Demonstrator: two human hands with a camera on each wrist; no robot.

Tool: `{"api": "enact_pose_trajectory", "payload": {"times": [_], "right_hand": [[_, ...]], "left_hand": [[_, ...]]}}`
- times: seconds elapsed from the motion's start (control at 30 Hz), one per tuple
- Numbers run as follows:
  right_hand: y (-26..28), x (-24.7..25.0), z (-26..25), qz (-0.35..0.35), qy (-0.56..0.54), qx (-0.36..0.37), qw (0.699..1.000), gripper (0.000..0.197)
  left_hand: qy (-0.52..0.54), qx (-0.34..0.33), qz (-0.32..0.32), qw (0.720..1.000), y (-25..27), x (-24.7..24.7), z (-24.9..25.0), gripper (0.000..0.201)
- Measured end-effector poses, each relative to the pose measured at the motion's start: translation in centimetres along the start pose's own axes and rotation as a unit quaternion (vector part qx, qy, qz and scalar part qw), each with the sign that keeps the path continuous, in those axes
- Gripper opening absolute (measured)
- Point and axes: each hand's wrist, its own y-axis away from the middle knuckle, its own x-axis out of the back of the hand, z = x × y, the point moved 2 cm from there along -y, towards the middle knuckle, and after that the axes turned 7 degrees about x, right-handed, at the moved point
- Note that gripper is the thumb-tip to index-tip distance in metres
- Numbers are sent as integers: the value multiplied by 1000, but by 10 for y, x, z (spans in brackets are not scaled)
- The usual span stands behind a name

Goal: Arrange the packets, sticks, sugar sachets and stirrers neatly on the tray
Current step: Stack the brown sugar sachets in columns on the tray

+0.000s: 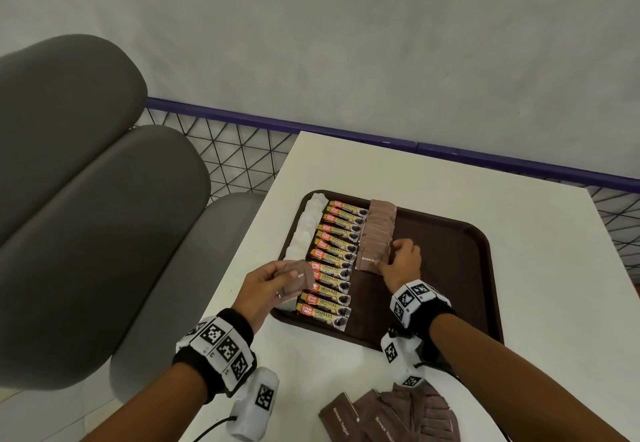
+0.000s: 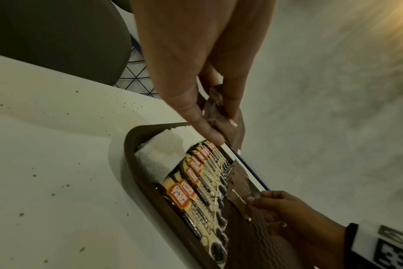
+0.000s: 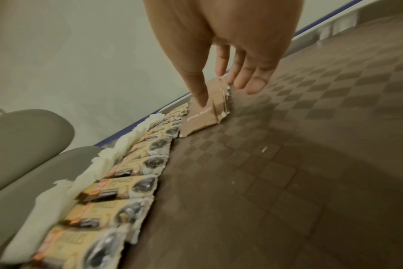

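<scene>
A brown tray (image 1: pixel 446 278) lies on the white table (image 1: pixel 547 268). Along its left side run a row of white packets (image 1: pixel 304 230), a row of coffee granule sticks (image 1: pixel 334 261) and a row of brown sugar sachets (image 1: pixel 379 230). My left hand (image 1: pixel 273 282) hovers over the tray's near-left part and pinches a few brown sugar sachets (image 2: pixel 230 127). My right hand (image 1: pixel 403 261) is at the near end of the sachet row. Its thumb lies on the front sachet (image 3: pixel 203 118) and its fingers (image 3: pixel 253 83) sit behind and beside the row.
A loose pile of brown sugar sachets (image 1: pixel 398 414) lies on the table by the near edge. Grey seat cushions (image 1: pixel 86 199) stand to the left. A wire mesh barrier with a purple rail (image 1: pixel 346 131) runs behind the table. The tray's right half (image 3: pixel 288 163) is bare.
</scene>
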Motion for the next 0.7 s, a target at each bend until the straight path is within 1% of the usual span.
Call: {"api": "enact_pose_trajectory", "payload": {"times": [0.07, 0.13, 0.2, 0.27, 0.33, 0.4, 0.5, 0.57, 0.63, 0.7], "right_hand": [[6, 4, -8, 1, 22, 36, 999, 40], [14, 4, -22, -30, 0, 83, 996, 34], [24, 1, -39, -83, -58, 137, 985, 30], [37, -2, -58, -156, -115, 180, 964, 32], [48, -7, -70, -228, -147, 205, 940, 33], [55, -12, -76, -265, -152, 223, 926, 26], [57, -12, -76, -251, -180, 211, 927, 9], [56, -10, -71, -233, -209, 192, 930, 17], [58, -7, -66, -229, -232, 180, 928, 23], [62, -4, -59, -226, -256, 167, 925, 25]], "left_hand": [[-14, -12, -7, 1000, 2, -3, 2, 19], [-36, -24, -7, 999, 3, -5, 3, 19], [-52, -34, -6, 998, 4, -8, 4, 19], [-61, -45, -6, 997, 6, -12, 5, 19], [-62, -53, -8, 997, 8, -15, 6, 18], [-59, -57, -14, 996, 10, -18, 8, 19], [-58, -69, 6, 996, 10, -18, 8, 19], [-63, -67, 26, 995, 10, -16, 8, 14], [-83, -59, 26, 994, 10, -17, 7, 9], [-100, -53, 18, 993, 10, -20, 5, 10]]}}
